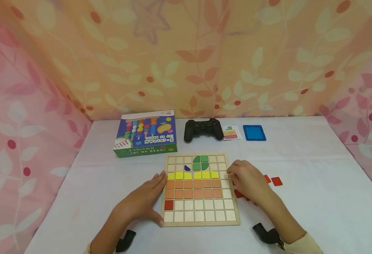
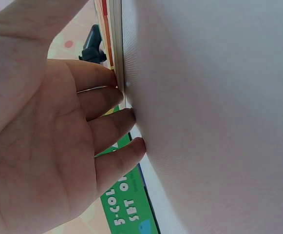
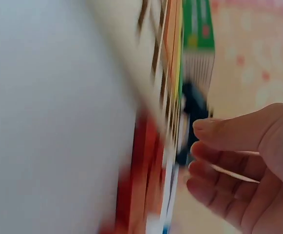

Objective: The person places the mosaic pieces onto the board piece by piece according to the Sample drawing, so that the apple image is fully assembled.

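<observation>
A wooden grid board (image 1: 202,223) lies in the middle of the white table. My left hand (image 1: 144,197) rests along its left edge, fingers straight, thumb near the lower corner; in the left wrist view the fingertips touch the board's side. Close to the right edge is my right hand (image 1: 247,180), fingers loosely bent. The right wrist view shows nothing between its thumb and fingers (image 3: 214,158). On the board sit green pieces (image 1: 201,163), a dark blue piece (image 1: 187,168), a yellow row (image 1: 192,175), two orange rows (image 1: 193,189) and one red square (image 1: 168,205).
Loose red tiles (image 1: 277,181) lie right of the board, some partly hidden under the right hand. Behind stand a bead-set box (image 1: 148,132), a black game controller (image 1: 203,129), a small pattern card (image 1: 232,133) and a blue tray (image 1: 254,133). Patterned curtains (image 1: 205,70) surround the table.
</observation>
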A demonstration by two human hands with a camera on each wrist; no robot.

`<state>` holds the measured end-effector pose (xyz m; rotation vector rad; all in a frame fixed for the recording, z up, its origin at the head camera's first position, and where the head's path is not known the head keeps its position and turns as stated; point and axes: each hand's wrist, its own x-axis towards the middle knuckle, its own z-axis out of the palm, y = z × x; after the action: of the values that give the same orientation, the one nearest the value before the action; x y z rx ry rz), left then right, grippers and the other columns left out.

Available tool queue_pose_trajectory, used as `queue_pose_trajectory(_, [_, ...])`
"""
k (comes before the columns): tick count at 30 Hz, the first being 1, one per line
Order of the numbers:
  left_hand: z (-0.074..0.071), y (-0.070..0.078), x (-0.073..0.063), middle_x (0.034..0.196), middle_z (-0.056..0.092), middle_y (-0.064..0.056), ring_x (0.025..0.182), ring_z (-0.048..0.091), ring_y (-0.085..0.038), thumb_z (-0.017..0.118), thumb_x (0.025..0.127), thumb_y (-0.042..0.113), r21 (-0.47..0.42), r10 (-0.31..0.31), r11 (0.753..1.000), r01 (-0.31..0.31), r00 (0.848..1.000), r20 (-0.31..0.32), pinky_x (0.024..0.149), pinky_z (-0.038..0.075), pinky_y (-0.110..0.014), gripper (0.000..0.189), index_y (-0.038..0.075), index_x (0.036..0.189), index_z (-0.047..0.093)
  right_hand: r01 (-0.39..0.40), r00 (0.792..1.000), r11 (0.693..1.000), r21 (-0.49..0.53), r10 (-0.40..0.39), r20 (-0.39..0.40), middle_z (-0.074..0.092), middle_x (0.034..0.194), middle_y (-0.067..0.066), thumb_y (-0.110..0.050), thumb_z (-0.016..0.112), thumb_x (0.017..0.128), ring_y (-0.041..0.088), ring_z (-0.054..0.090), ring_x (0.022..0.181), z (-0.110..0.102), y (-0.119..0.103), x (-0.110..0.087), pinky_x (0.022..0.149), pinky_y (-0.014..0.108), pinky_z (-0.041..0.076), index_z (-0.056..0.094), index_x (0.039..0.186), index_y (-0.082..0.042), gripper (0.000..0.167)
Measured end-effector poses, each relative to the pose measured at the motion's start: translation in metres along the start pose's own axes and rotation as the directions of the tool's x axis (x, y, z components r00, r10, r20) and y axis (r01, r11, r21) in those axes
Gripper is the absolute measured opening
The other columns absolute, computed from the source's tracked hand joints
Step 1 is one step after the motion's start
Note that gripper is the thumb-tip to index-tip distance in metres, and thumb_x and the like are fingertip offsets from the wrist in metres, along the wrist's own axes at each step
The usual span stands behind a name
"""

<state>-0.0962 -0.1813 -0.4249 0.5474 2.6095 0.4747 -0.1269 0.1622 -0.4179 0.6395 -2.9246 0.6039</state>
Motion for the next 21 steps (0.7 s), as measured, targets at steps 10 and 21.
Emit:
queue_pose_trajectory(10, [-0.002, 0.002, 0.000, 0.167, 0.014, -0.005, 0.152, 0.014, -0.028, 0.094, 0.050, 0.057, 0.002, -0.002, 1.000, 0.002, 1.000, 0.013, 0.118, 0.025, -0.050, 0.141, 0.008, 0.160, 0.022, -0.096, 0.986, 0.986, -0.133, 0.112, 0.120, 0.066, 0.123, 0.020, -0.005, 0.081, 0.083, 0.040, 0.059, 0.111, -0.018, 0.048, -0.025, 0.085, 0.048, 0.057, 0.073, 0.120, -0.001, 0.039])
queue_pose_trajectory(21, [-0.002, 0.002, -0.001, 0.167, 0.014, -0.004, 0.152, 0.014, -0.027, 0.095, 0.049, 0.056, 0.002, -0.019, 1.000, 0.019, 1.000, 0.011, 0.117, 0.026, -0.050, 0.140, 0.009, 0.160, 0.023, -0.165, 0.984, 0.980, -0.108, 0.171, 0.050, 0.074, 0.093, 0.014, 0.000, 0.083, 0.079, 0.036, 0.068, 0.091, -0.019, 0.054, -0.031, 0.082, 0.051, 0.058, 0.077, 0.101, 0.001, 0.023])
